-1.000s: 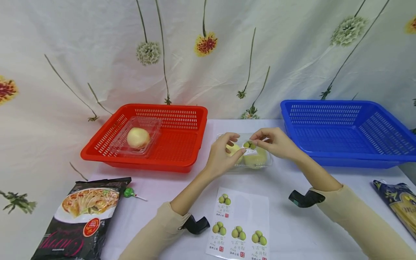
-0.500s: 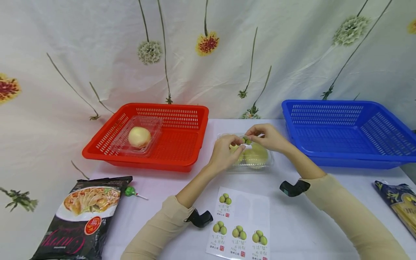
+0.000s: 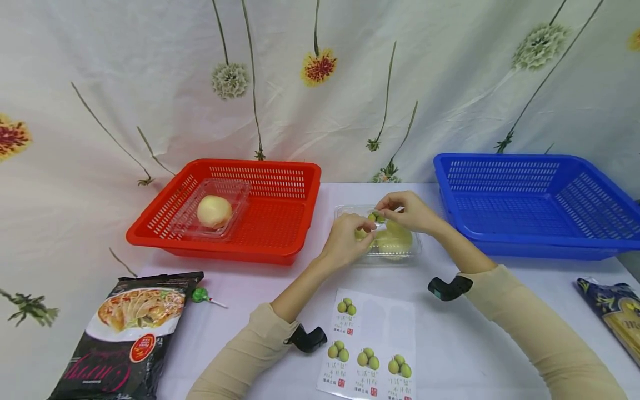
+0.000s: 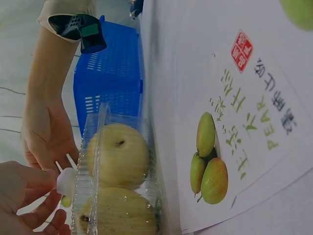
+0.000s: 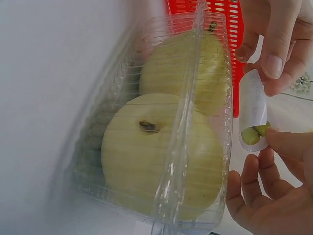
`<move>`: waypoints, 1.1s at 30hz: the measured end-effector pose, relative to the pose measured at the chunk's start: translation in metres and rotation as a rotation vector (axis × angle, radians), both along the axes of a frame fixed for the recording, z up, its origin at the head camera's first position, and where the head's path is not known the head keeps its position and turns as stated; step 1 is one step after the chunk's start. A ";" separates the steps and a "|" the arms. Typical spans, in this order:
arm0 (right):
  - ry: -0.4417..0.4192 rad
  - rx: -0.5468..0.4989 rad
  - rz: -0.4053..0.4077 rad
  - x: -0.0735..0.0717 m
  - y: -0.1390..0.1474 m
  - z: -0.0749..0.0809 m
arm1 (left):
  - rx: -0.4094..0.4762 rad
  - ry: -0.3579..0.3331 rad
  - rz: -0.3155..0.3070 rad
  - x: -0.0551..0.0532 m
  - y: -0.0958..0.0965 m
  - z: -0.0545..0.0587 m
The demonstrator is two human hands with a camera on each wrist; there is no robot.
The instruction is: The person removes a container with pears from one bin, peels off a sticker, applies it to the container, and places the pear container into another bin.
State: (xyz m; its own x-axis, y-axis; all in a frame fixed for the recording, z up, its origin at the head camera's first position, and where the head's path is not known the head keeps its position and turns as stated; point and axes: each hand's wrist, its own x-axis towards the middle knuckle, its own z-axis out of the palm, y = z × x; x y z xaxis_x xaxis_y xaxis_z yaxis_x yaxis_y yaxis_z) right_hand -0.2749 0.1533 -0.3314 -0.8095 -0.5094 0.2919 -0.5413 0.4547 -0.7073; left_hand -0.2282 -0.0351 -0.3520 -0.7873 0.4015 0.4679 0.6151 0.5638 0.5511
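Observation:
A small sticker with green pears printed on it is held curled just above a clear plastic clamshell box. My right hand pinches its pear-printed end between thumb and fingers. At the other end, my left hand pinches the sticker with thumb and forefinger. Inside the lidded box lie two pale yellow pears, seen closely in both wrist views. Nearer me on the table lies a sticker sheet bearing several pear labels, with a bare patch at its upper right.
A red basket at the left holds another clear box with a pale round fruit. A blue basket stands at the right. A black noodle packet, a green lollipop and a pasta bag lie at the sides.
My left hand, apart from the sticker a second ago, now pinches one end. The right hand has shifted slightly left and away from me with the sticker. The box has stayed put.

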 end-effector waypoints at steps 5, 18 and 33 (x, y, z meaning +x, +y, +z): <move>-0.015 0.017 -0.008 0.001 -0.001 -0.001 | -0.024 0.023 0.003 0.000 0.001 -0.001; -0.013 0.036 -0.027 0.001 -0.003 -0.002 | -0.202 0.117 0.003 0.003 0.002 -0.008; 0.007 0.058 -0.047 0.000 -0.006 -0.004 | -0.294 0.149 0.028 0.006 0.007 -0.013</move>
